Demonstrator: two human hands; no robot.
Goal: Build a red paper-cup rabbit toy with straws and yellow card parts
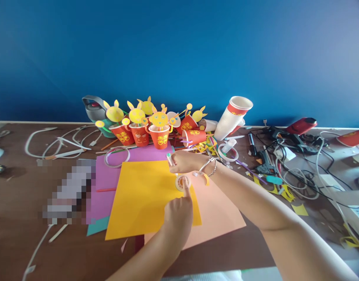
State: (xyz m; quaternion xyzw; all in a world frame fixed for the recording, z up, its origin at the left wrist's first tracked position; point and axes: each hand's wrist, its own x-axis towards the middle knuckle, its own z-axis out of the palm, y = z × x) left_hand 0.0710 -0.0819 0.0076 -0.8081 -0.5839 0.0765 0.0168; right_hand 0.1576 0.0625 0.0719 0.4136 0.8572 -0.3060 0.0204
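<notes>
My right hand (pixel 183 160) is closed around a white marker (pixel 169 158) with a green end, of which only a short piece shows. Beneath it, a small round ring that looks like a roll of tape (pixel 178 184) lies flat at the right side of the yellow sheet (pixel 144 203). One finger of my left hand (pixel 179 210) presses down on this ring, while its other fingers are curled in. The yellow sheet overlaps a peach sheet (pixel 220 218) on the right and a purple sheet (pixel 104 203) on the left.
Behind the sheets stand red paper cups (pixel 159 136) with yellow rabbit-like paper heads, beside a tilted stack of cups (pixel 230 119). A kettle-like grey container (pixel 95 111) is at back left. Cables, paper scraps and a glue gun (pixel 265 164) clutter the right; a white cable (pixel 62 144) lies left.
</notes>
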